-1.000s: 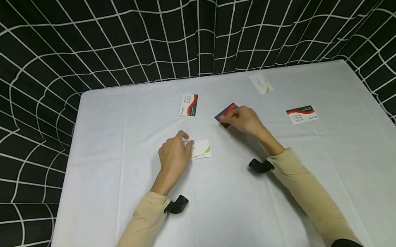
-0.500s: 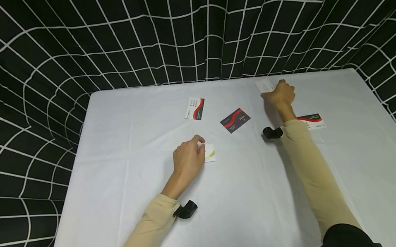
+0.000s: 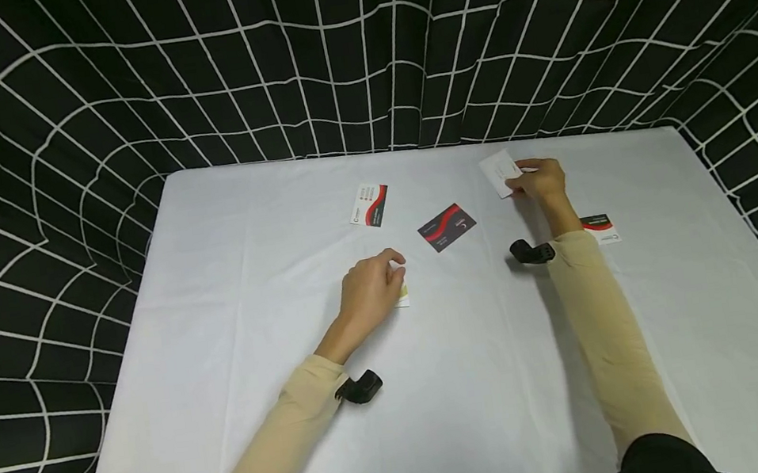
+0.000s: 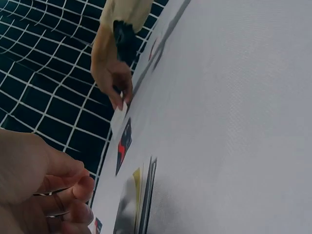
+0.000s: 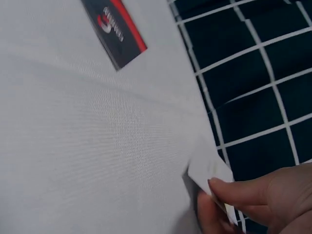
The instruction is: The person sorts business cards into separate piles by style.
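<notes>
Near the far edge of the table, my right hand [image 3: 544, 181] pinches a white business card [image 3: 498, 173] between thumb and fingers. In the right wrist view this card [image 5: 207, 165] is tilted up from the cloth, with the thumb on its face. My left hand [image 3: 370, 293] hovers with loosely bent fingers, holding nothing, over a small pile of business cards [image 3: 402, 300]. Most of the pile is hidden by that hand from above; the left wrist view shows the stacked cards [image 4: 141, 204] beside the fingertips. Between the hands lies a dark grey business card [image 3: 447, 227] with a red stripe.
A white, red and black business card [image 3: 369, 206] lies farther back on the left. Another red-striped card [image 3: 603, 231] is partly covered by the right sleeve. White cloth covers the table [image 3: 470, 384], and a black curtain [image 3: 340, 50] with white grid lines surrounds it.
My right hand has left the dark grey card, reached to the far white card and lifted it in a pinch. My left hand has shifted slightly right, covering more of the pile.
</notes>
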Demonstrator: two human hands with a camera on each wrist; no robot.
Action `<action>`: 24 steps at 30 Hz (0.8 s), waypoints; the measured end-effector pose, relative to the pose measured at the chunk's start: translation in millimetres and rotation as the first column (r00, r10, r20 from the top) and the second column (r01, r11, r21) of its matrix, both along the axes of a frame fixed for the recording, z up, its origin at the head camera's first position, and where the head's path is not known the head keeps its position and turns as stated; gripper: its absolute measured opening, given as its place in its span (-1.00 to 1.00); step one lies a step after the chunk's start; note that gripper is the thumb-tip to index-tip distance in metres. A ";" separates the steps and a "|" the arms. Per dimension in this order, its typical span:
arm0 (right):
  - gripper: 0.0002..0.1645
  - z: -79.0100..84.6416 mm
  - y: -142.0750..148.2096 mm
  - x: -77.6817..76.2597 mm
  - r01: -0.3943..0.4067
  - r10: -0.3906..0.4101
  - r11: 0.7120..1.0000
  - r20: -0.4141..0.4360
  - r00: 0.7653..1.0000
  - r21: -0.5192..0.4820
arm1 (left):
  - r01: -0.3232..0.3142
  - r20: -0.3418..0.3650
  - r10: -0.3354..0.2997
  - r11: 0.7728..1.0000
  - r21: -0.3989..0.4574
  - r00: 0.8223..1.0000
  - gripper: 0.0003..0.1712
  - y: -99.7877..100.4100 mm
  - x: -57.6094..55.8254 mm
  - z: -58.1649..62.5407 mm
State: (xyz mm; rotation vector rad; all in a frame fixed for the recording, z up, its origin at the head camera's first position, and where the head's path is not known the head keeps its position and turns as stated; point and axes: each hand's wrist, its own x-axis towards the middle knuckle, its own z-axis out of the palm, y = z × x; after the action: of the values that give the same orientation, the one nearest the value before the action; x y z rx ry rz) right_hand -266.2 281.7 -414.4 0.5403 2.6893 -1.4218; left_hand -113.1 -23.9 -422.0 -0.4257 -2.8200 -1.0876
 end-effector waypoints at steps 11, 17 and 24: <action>-0.36 0.1 -39.7 43.6 -0.249 0.279 0.927 0.073 0.957 -0.280 | -0.022 0.000 0.023 0.990 0.140 1.000 -0.75 8.9 -14.6 -0.2; -0.39 4.3 -79.5 72.0 -0.402 0.454 0.842 0.070 0.888 -0.358 | -0.013 0.014 0.011 0.980 0.197 1.000 -0.54 10.8 -17.5 -2.0; -0.42 0.7 -97.2 90.7 -0.486 0.553 0.793 0.101 0.827 -0.369 | -0.059 0.066 0.045 0.973 0.225 0.997 -0.41 6.5 -17.6 -5.6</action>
State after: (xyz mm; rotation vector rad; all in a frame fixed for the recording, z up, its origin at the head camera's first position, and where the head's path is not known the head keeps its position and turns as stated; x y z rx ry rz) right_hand -175.4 184.5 -413.7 -0.0886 2.1252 -1.4887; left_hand -130.8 -17.3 -427.6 -0.3005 -2.6953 -1.4131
